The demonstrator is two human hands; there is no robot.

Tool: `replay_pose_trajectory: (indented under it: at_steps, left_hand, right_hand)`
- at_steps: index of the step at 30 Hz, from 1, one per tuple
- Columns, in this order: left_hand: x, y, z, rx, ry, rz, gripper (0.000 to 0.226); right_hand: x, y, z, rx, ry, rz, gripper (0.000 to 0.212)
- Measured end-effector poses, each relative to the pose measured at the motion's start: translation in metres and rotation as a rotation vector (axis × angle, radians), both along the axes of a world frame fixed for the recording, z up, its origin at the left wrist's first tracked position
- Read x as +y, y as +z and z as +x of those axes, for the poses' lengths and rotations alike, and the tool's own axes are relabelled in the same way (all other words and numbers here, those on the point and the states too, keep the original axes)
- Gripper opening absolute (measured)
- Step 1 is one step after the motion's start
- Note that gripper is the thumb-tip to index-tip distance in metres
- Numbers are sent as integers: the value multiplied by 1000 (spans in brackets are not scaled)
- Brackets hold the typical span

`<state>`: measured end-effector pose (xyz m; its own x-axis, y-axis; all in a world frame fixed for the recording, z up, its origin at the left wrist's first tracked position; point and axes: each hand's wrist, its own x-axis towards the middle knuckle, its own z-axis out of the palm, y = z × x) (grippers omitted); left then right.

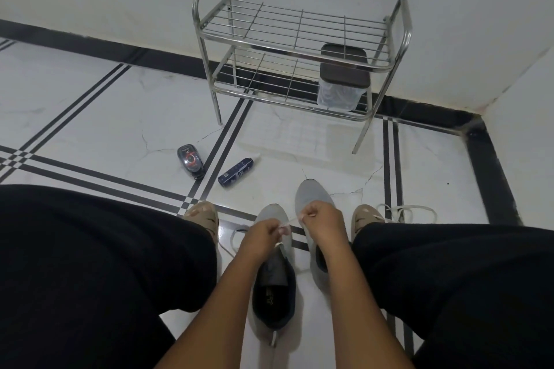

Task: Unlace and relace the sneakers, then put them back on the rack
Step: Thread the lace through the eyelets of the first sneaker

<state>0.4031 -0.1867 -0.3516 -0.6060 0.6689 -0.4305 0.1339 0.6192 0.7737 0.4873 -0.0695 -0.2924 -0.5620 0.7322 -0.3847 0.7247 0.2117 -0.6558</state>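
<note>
Lacing the near sneaker, seated over the floor.

I am watching both hands working at the front of the left grey sneaker (274, 278): the left hand (263, 234) and the right hand (322, 219) are each pinching the white lace (292, 219), pulling it taut between them, likely to feed it through the eyelets. The other sneaker (311, 198) is lying just beside it, partly under the right hand, waiting its turn. A loose lace (410, 211) is lying on the floor (90, 117) to the right. The rack (299, 39) is standing well apart against the wall, its top shelf bare for the pair.
</note>
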Motion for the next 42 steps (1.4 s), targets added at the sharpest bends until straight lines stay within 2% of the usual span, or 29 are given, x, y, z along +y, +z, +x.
replay_pose_trajectory:
  at_steps: [3,6,7,9,11,14,16,17,19,22,30,42]
  left_hand:
    - [-4,-2,-8,-5,1,-35,12]
    - [0,4,-5,-243,32,149,12]
    - [2,4,-3,-242,75,175,12]
    - [3,-1,-3,-136,157,101,13]
    - [-1,-10,-4,20,198,-97,15]
    - [-10,-20,1,90,213,-277,14]
    - [-11,-24,8,192,134,-391,19]
    - [-11,-28,12,268,84,-448,22]
    - [-12,-34,18,393,28,-512,26]
    - [-14,-44,22,451,28,-529,24]
    - [-13,-56,24,352,209,-415,17]
    - [-15,-58,24,211,210,-355,11]
  right_hand:
    - [5,0,1,2,-28,9,15]
    - [-2,-7,-4,-1,9,-88,14]
    - [-5,-10,-5,7,-18,-98,16]
    - [-8,-18,-3,3,-99,-62,20]
    - [-8,-28,2,-77,-123,-3,27]
    - [-22,-54,8,-190,33,-106,20]
    - [-41,-74,14,-232,149,-198,13]
    - [-49,-85,19,-231,166,-208,19]
    - [-58,-96,27,-213,118,-177,23]
    - [-54,-105,30,-194,10,-247,21]
    - [-49,-120,29,-165,-34,-283,22]
    - [-48,-129,29,-143,-66,-326,16]
